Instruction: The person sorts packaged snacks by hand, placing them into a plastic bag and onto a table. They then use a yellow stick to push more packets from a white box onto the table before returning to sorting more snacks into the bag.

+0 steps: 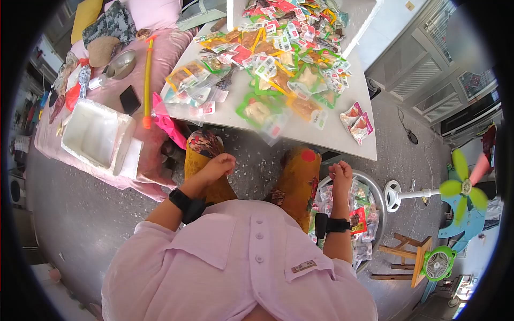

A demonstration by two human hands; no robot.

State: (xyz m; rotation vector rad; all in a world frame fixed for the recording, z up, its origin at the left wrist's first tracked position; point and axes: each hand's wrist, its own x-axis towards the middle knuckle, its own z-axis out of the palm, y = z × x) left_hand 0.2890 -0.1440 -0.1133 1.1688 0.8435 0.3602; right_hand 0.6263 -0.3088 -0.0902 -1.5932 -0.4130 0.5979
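Note:
My left hand [220, 165] is above my left knee, fingers curled in and nothing visible in them. My right hand [341, 174] hangs over the rim of a round metal basin [381, 199], its fingers bent and no item showing in them. Plastic food packets, one of them red [357, 220], fill the basin. Ahead of both hands, a heap of sealed food packets [278, 53] covers much of the white table [214, 119]. A green-edged packet [261, 111] near the front edge is smeared by motion. Two pink-edged packets [356, 123] lie apart at the right corner.
A white foam box [101, 136], a phone [129, 100], a metal bowl [121, 65] and a yellow stick [148, 80] lie on the pink bed at left. Behind the heap stands another white foam box [367, 24]. A fan [466, 186] and a wooden stool [420, 257] are at right.

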